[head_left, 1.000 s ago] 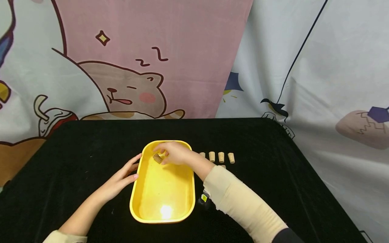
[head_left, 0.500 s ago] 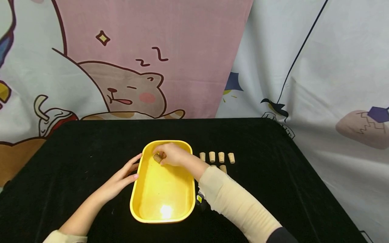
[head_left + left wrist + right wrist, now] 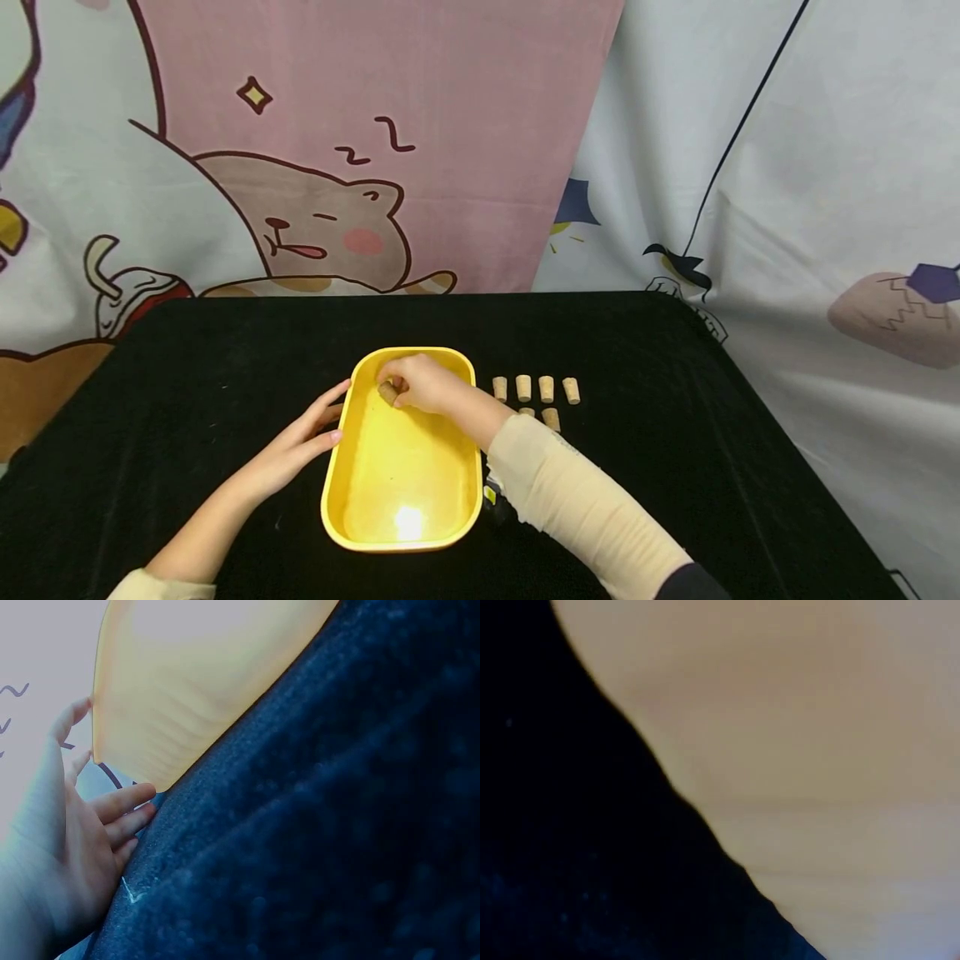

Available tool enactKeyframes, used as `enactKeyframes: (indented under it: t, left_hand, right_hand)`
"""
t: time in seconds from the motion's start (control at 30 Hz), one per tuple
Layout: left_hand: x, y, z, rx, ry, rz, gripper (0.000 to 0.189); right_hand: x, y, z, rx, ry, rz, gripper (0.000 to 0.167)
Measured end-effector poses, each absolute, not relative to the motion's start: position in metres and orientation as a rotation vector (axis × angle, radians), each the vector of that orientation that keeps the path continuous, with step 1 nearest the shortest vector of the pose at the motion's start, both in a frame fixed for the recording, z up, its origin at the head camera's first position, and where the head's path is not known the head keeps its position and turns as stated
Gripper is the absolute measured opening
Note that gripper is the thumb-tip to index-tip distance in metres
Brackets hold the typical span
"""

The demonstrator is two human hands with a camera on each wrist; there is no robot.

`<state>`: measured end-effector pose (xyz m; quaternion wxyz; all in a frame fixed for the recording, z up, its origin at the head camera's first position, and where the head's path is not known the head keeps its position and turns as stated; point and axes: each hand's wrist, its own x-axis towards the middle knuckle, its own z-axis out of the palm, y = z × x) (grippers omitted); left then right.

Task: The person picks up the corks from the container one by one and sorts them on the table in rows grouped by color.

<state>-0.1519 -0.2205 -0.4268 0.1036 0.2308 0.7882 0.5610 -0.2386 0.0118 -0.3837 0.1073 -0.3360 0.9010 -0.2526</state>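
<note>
A yellow plastic tray [image 3: 401,492] lies on the black cloth in the head view. Inside its far left corner, my right hand [image 3: 426,383] pinches a brown cork [image 3: 387,392] between thumb and fingers, low over the tray floor. My left hand [image 3: 300,446] touches the tray's left outer wall with extended fingertips. The left wrist view shows those fingers [image 3: 124,801] straight against the tray's edge [image 3: 161,776]. The right wrist view holds only a pale, blurred surface and dark cloth; the right hand's fingers are out of sight there.
Right of the tray, several corks [image 3: 546,389] stand in a row on the black-covered table [image 3: 675,467]. Nearer to me are two more, a cork [image 3: 551,418] and one partly hidden by the right forearm. A patterned curtain [image 3: 480,150] hangs behind the table.
My right hand has closed its fingers on the cork and dropped slightly lower in the tray. The forearm has shifted left, uncovering more of the corks. My left hand has not moved.
</note>
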Motion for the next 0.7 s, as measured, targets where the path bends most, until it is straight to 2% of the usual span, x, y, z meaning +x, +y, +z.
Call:
enactKeyframes:
  t: [0.27, 0.57, 0.7]
  left_hand:
    - [-0.152, -0.22, -0.426, 0.7, 2.318, 1.657, 0.06]
    - [-0.152, -0.221, -0.427, 0.684, 2.319, 1.655, 0.06]
    - [-0.152, -0.221, -0.426, 0.673, 2.316, 1.655, 0.06]
  right_hand:
    - [-0.241, 0.015, -0.379, -0.987, 2.632, -0.771, 0.034]
    - [-0.235, 0.025, -0.363, -1.1, 2.652, -0.799, 0.027]
    - [-0.231, 0.031, -0.355, -1.106, 2.673, -0.823, 0.03]
